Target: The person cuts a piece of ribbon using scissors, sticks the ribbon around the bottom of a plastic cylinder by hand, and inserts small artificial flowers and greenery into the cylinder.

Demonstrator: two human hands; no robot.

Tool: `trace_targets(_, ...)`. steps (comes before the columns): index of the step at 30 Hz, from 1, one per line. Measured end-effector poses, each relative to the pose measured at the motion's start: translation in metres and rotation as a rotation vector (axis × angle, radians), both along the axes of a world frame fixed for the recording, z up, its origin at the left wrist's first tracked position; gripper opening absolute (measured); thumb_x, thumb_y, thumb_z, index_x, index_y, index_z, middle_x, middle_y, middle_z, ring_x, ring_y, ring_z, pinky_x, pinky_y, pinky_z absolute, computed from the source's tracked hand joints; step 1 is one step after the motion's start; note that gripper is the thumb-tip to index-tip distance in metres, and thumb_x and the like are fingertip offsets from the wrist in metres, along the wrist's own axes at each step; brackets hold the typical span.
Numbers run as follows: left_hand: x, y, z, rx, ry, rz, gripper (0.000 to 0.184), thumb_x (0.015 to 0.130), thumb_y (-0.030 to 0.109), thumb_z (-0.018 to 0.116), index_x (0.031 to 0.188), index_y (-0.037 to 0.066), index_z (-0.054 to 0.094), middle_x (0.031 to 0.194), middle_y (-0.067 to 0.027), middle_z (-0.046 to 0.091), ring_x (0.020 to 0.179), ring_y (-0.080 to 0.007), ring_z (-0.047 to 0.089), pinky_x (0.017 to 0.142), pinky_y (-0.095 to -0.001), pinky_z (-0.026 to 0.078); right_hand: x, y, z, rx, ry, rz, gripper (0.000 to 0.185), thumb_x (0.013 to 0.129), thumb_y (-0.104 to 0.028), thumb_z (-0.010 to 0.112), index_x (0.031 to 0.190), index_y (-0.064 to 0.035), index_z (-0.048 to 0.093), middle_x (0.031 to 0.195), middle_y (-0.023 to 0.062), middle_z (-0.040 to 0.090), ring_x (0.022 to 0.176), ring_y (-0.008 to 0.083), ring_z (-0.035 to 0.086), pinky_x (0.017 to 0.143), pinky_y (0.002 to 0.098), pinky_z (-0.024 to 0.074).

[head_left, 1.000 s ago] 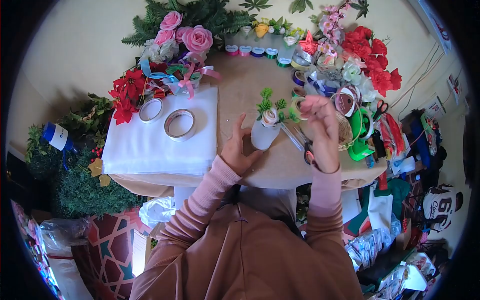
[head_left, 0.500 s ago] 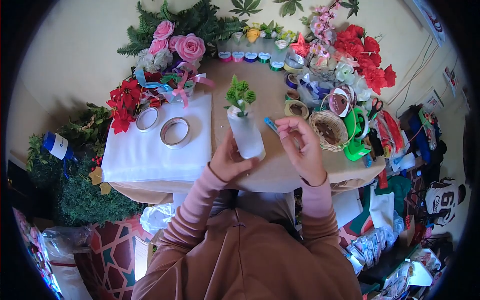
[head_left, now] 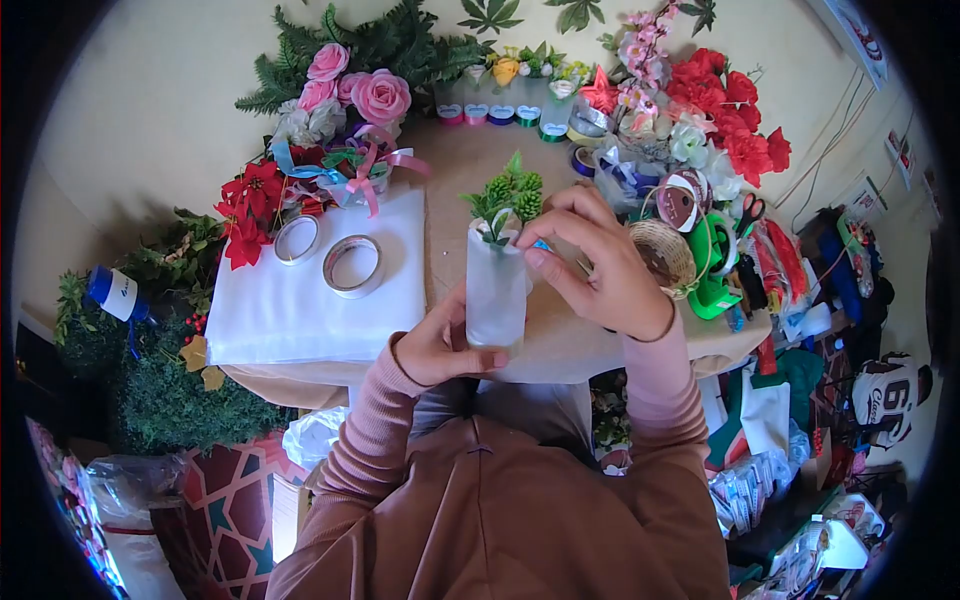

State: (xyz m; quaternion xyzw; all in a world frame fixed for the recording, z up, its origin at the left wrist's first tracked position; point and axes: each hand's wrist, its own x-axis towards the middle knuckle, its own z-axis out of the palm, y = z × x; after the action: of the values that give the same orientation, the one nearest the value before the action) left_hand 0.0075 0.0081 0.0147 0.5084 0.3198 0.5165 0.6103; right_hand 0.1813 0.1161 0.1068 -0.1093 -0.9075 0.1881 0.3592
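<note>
My left hand (head_left: 440, 340) wraps round the lower part of a frosted white cylindrical vase (head_left: 495, 295), holding it nearly upright. Green artificial foliage (head_left: 510, 190) and a small whitish flower stick out of its top. At the vase's rim, on the right, the fingers of my right hand (head_left: 605, 265) are pinched together; what they hold, if anything, is too small to make out. A bit of a slim blue thing (head_left: 542, 245) shows by those fingers, and I cannot tell whether it is held or lies on the table.
Two tape rolls (head_left: 352, 264) lie on white sheets (head_left: 300, 325) at left. A wicker basket (head_left: 663, 255) and a green tape dispenser (head_left: 714, 295) stand at right. Several labelled vases (head_left: 502, 100) line the back, between pink roses (head_left: 380, 95) and red flowers (head_left: 735, 110).
The vase has come nearer to me and turned more upright in my left hand. My right hand has moved from apart at the right to the vase's rim, fingers closing.
</note>
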Motion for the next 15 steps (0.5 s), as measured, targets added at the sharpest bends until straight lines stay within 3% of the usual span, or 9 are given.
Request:
trace_targets(5, 0.003, 0.002, 0.0, 0.006, 0.047, 0.062, 0.079, 0.066, 0.008, 0.076, 0.131, 0.003, 0.029, 0.111, -0.0088, 0.056, 0.103, -0.0168, 0.052, 0.09, -0.0307, 0.04, 0.001, 0.001, 0.004, -0.005, -0.027, 0.026, 0.012, 0.074, -0.002, 0.065, 0.084, -0.0061, 0.06, 0.086, 0.0069, 0.044, 0.081, 0.0214, 0.046, 0.073, 0.0297, 0.0381)
trace_targets(7, 0.001, 0.005, -0.007, 0.024, 0.083, -0.002, 0.088, 0.069, 0.007, 0.075, 0.137, 0.007, 0.02, 0.114, -0.0021, 0.047, 0.106, -0.0121, 0.044, 0.091, -0.0279, 0.037, 0.002, 0.001, 0.006, 0.005, -0.042, 0.023, 0.012, 0.073, -0.003, 0.065, 0.083, -0.0073, 0.06, 0.086, 0.0071, 0.044, 0.083, 0.0231, 0.045, 0.074, 0.0313, 0.0377)
trace_targets(15, 0.005, 0.003, -0.004, -0.01, 0.094, 0.04, 0.089, 0.068, 0.007, 0.075, 0.137, 0.005, 0.019, 0.117, -0.0022, 0.042, 0.104, -0.0116, 0.042, 0.089, -0.0261, 0.036, 0.004, -0.001, 0.021, 0.149, -0.099, -0.012, 0.012, 0.069, -0.005, 0.066, 0.078, -0.0116, 0.06, 0.084, 0.0053, 0.042, 0.084, 0.0239, 0.043, 0.076, 0.034, 0.0348)
